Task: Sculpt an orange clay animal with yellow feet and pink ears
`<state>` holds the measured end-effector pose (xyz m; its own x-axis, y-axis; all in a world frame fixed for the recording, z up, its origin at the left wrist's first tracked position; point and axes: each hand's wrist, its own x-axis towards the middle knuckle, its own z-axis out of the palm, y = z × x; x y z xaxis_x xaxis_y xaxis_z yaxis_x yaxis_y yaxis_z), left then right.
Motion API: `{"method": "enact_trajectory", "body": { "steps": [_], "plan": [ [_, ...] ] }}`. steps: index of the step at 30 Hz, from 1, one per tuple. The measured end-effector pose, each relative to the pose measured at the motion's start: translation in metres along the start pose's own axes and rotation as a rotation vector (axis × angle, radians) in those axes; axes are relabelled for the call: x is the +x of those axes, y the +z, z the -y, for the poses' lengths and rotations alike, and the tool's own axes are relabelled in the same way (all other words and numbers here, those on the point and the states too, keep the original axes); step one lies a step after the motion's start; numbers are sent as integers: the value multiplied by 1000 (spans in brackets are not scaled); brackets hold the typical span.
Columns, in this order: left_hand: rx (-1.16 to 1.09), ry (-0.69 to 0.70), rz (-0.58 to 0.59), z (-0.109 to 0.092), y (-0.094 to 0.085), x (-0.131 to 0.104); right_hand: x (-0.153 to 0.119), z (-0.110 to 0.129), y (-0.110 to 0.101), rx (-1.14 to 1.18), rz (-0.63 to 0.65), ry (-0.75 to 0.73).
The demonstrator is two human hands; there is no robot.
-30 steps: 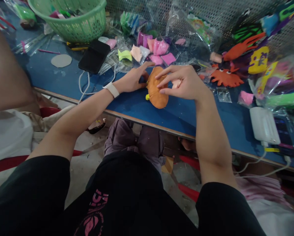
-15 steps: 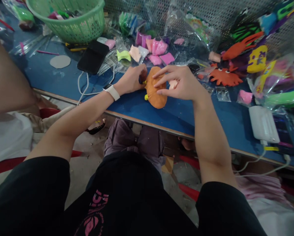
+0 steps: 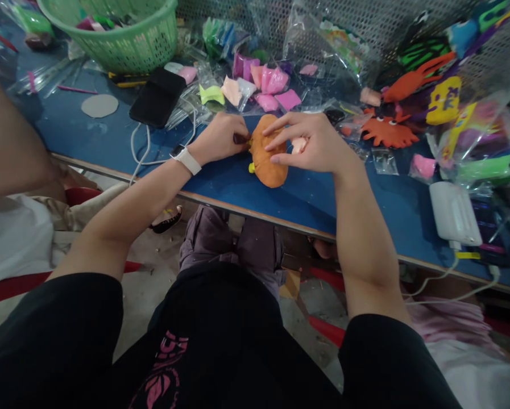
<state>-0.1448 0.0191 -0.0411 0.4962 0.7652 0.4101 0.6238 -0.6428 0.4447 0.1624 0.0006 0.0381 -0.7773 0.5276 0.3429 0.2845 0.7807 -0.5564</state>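
Note:
An oblong lump of orange modelling clay (image 3: 268,165) rests on the blue table near its front edge. A small yellow clay knob (image 3: 252,168) sticks out of its left side. My left hand (image 3: 227,136), with a white-banded watch on its wrist, pinches at the upper left edge of the orange clay, where its fingertips cover a second yellow knob. From the right, my right hand (image 3: 314,142) lays its fingers over the orange clay and holds it. A peach clay lump (image 3: 299,145) is tucked in that hand's palm.
Pink clay pieces (image 3: 274,79) and wrappers lie behind my hands. A green basket (image 3: 122,51) and black phone (image 3: 158,97) are at left. An orange clay crab (image 3: 390,129) and white power bank (image 3: 455,213) are at right. Other people sit on both sides.
My left fingertips have closed over the upper yellow knob, which showed before. My right hand stays on the orange clay. The whole view has shifted slightly.

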Motion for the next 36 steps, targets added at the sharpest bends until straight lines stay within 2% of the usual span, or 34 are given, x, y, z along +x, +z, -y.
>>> {"method": "enact_trajectory", "body": {
  "steps": [6, 12, 17, 22, 25, 29, 36],
  "plan": [
    [4, 61, 32, 11, -2, 1, 0, 0, -1, 17, 5, 4],
    [6, 103, 103, 11, -9, 1, 0, 2, -1, 11, 4, 4],
    [-32, 77, 135, 13, -10, 3, 1, 0, 0, 6, 5, 8],
    [-249, 19, 139, 12, -4, 6, 2, 0, 0, 8, -10, -4],
    [-301, -24, 109, 11, -2, 8, 3, 2, 0, 8, -5, 20],
    [-367, -18, 131, 14, -3, 11, 3, 3, 0, 13, -5, 37],
    [-334, -18, 155, 14, -5, 12, 3, -1, 1, 0, -8, 11]
  ]
}}
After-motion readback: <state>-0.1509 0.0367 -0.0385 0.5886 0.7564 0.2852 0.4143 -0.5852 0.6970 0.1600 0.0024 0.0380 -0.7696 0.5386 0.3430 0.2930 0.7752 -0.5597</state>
